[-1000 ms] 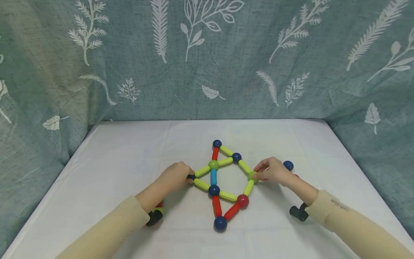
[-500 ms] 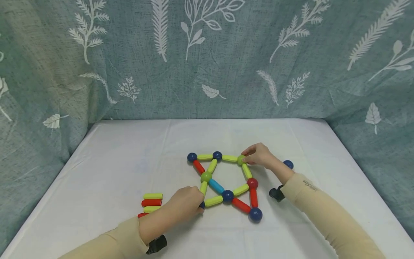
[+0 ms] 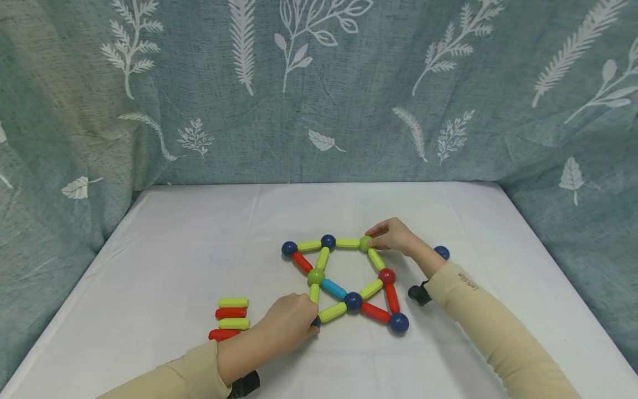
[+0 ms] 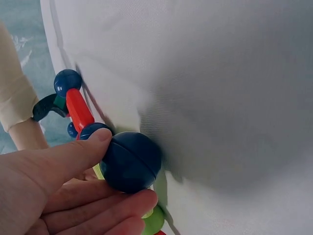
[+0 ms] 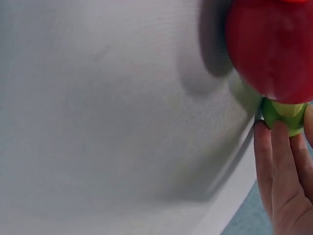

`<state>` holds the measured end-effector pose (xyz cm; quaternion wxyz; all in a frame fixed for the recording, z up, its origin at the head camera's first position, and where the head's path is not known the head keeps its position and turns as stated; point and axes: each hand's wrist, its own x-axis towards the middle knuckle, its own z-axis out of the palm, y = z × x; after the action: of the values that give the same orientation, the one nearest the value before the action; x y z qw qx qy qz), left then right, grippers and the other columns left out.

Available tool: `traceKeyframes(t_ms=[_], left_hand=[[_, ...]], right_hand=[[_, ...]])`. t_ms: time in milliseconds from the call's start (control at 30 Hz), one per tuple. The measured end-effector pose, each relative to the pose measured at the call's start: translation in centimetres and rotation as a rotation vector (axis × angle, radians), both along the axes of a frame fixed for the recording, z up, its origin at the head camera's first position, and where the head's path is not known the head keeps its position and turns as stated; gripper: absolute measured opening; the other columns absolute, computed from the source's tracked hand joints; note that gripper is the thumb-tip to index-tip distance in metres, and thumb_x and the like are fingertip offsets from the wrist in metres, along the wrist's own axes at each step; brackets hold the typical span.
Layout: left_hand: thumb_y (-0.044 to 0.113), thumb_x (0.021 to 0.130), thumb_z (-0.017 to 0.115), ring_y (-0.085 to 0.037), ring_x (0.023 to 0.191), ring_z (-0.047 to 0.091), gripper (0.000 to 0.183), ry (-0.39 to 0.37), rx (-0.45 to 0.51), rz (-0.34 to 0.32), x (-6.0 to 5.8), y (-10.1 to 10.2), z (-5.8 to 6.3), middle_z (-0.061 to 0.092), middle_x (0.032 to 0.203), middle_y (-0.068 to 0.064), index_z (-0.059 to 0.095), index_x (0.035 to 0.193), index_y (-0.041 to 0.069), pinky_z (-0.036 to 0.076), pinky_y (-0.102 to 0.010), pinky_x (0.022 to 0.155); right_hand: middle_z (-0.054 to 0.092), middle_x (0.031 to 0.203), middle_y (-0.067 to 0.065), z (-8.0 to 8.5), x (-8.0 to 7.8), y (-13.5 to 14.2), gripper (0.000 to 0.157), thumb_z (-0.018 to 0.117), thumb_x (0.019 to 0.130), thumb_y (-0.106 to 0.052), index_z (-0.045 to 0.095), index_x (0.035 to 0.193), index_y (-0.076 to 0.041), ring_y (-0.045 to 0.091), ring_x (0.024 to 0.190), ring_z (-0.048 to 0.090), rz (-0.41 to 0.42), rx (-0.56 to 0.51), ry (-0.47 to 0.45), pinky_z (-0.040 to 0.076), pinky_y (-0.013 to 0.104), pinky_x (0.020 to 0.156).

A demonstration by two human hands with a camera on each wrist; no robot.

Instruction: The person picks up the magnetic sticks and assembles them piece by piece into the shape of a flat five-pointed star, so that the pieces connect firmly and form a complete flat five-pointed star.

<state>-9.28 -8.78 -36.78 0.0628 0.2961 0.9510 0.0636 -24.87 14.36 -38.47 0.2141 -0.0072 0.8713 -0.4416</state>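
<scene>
A flat frame of coloured rods and balls lies on the white table, with a blue rod (image 3: 333, 288) across its middle. My left hand (image 3: 291, 321) pinches the navy ball (image 4: 131, 161) at its near corner between thumb and fingers. At the far right corner my right hand (image 3: 394, 235) pinches a green ball (image 3: 366, 243). A red ball (image 3: 386, 276) and a navy ball (image 3: 399, 323) form the right side, joined by a red rod (image 3: 392, 299). Another green ball (image 3: 316, 276) joins several rods on the left. The far left corner is a navy ball (image 3: 289, 249).
Left of the frame, loose yellow-green rods (image 3: 233, 302) and red rods (image 3: 231, 313) lie in a stack beside my left forearm. A loose navy ball (image 3: 441, 252) sits behind my right wrist. A patterned green curtain (image 3: 319, 100) hangs at the table's far edge.
The whole frame has turned counterclockwise between my hands. My right hand has moved away and leftward, my left hand nearer and rightward. The loose rods on the left have come into view.
</scene>
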Motion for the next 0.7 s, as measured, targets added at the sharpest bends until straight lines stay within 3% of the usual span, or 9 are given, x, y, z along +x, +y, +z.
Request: traceKeyframes(t_ms=[367, 700], left_hand=[[0.020, 0.071, 0.078, -0.007, 0.048, 0.043, 0.022, -0.018, 0.047, 0.010, 0.21, -0.46, -0.23, 0.051, 0.056, 0.000, 0.068, 0.073, 0.001, 0.043, -0.017, 0.049], [0.022, 0.071, 0.079, -0.008, 0.050, 0.044, 0.024, 0.003, 0.014, 0.019, 0.29, -0.76, -0.20, 0.051, 0.058, -0.001, 0.068, 0.074, 0.001, 0.042, -0.018, 0.048]], right_hand=[[0.060, 0.111, 0.018, -0.13, 0.09, 0.22, 0.031, 0.062, 0.086, -0.005, 0.059, 0.116, 0.005, 0.021, 0.095, 0.060, 0.003, -0.043, -0.016, 0.051, 0.028, 0.078], [0.059, 0.113, 0.019, -0.36, 0.08, 0.36, 0.032, 0.061, 0.087, -0.005, 0.058, 0.117, 0.005, 0.021, 0.096, 0.060, -0.005, -0.067, -0.040, 0.050, 0.028, 0.079]])
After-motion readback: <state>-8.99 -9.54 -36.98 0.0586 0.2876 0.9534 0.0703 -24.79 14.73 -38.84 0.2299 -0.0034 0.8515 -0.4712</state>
